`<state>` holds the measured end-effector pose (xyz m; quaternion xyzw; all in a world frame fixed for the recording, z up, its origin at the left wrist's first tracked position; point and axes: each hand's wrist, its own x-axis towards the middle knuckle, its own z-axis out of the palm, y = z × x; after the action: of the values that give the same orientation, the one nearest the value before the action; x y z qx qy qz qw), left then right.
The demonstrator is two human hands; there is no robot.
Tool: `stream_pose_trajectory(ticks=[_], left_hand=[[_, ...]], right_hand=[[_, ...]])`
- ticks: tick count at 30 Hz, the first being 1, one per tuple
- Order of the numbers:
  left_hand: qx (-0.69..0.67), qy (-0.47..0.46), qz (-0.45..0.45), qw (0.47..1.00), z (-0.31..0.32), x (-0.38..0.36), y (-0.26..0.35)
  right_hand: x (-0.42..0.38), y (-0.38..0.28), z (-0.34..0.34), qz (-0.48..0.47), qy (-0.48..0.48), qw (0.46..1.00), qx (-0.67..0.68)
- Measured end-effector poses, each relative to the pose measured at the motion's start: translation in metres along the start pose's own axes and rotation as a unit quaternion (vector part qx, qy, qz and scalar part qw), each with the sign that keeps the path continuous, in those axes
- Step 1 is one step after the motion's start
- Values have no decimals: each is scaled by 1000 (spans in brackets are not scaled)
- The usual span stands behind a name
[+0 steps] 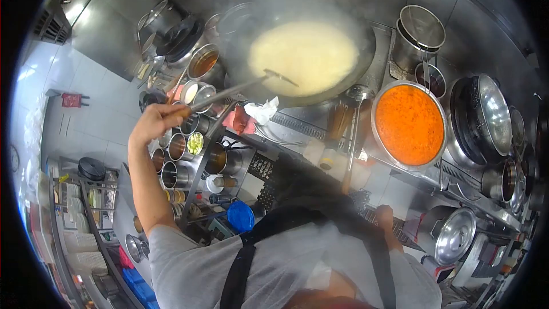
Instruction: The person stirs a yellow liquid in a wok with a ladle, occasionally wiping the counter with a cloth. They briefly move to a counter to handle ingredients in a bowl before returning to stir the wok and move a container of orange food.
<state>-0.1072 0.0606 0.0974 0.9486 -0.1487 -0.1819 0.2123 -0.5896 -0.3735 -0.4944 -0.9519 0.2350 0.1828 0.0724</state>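
Note:
My left hand (153, 124) is wrapped round the wooden handle of a long metal utensil (229, 89). Its far end dips into pale yellow, steaming liquid (303, 54) in a large wok (366, 60). Low at the right of my body, my right hand (384, 216) hangs with its fingers curled in; whether it holds anything is not visible. A long-handled ladle (359, 92) lies between the wok and a big metal bowl of orange liquid (410, 124). White crumpled cloth (262, 111) sits at the wok's near edge.
Small metal containers (176, 146), one with chopped green pieces (195, 143), stand at the left. A pot of brown liquid (203, 63) is beside the wok. Strainers (422, 27), stacked pans (492, 114) and a lidded pot (454, 236) are at the right.

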Motion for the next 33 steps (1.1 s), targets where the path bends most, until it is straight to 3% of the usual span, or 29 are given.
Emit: stream_pose_trajectory(ticks=[5, 7, 8, 10, 15, 17, 19, 20, 21, 23, 24, 25, 27, 28, 31, 32, 33], left_hand=[[12, -3, -20, 1000, 48, 16, -36], [32, 11, 106, 994, 70, 37, -57], [31, 12, 107, 994, 80, 47, -61], [55, 0, 113, 992, 101, 66, -45], [58, -22, 123, 990, 142, 109, 4], [82, -15, 141, 986, 156, 135, 10], [66, 16, 168, 983, 170, 165, 9], [87, 43, 183, 978, 177, 183, 5], [88, 36, 190, 977, 177, 191, 12], [91, 36, 181, 979, 175, 204, 28], [119, 84, 239, 960, 179, 220, 21], [120, 79, 243, 959, 175, 216, 40], [79, -10, 85, 993, 163, 210, 74], [69, 13, 113, 991, 168, 225, 70], [83, 25, 98, 991, 169, 235, 88], [68, 52, 117, 989, 174, 250, 81], [69, 53, 118, 989, 172, 249, 85]], right_hand=[[13, 9, -7, -13, -3, 1000, 17], [15, 10, -19, -10, -19, 1000, 11], [16, 9, -33, -36, -54, 998, -11], [17, 7, -46, -58, -88, 994, -32], [2, 2, -22, 72, -77, 992, 67], [-19, -2, -25, 68, -85, 993, 52], [-54, -10, -34, 83, 61, 976, 192], [-65, -19, -48, 135, 111, 952, 250], [-66, -15, -30, 145, 110, 950, 252], [-64, 2, 27, 229, -43, 926, 297], [-74, 9, 41, 109, 9, 979, 175], [-78, 7, 52, 115, 8, 977, 178], [-82, 1, 65, 236, 36, 908, 343], [-84, 2, 65, 183, -1, 951, 249], [-84, -7, 53, 134, 42, 980, 142], [-78, -14, 27, 252, -44, 936, 242], [-76, -30, -9, 252, -42, 936, 244]])
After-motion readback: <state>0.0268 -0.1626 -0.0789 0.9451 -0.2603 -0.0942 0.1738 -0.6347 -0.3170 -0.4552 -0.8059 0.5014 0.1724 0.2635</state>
